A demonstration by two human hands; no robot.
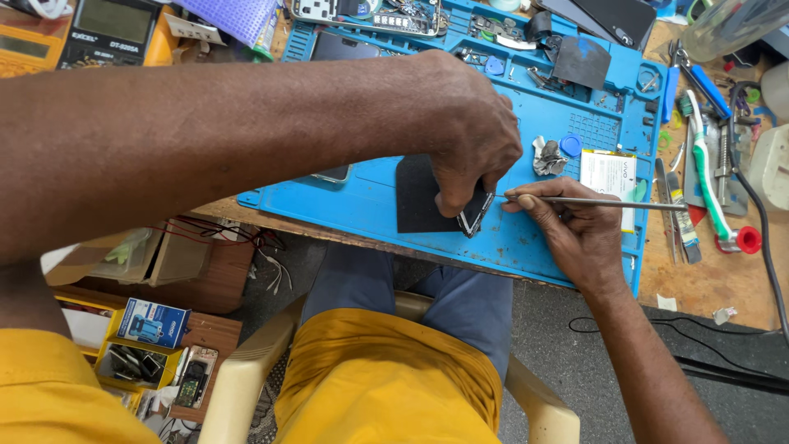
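My left hand presses down on a small dark phone part with a light edge, pinching it against a black pad on the blue work mat. My right hand grips thin metal tweezers that lie almost level, tips pointing left toward the part under my left fingers. My left forearm crosses the upper left of the view and hides much of the mat's left side.
A white flat battery, a crumpled bit of foil and a blue round cap lie on the mat. A toothbrush, hand tools and a cable sit on the wooden bench at right. A multimeter stands top left; boxes sit on the floor.
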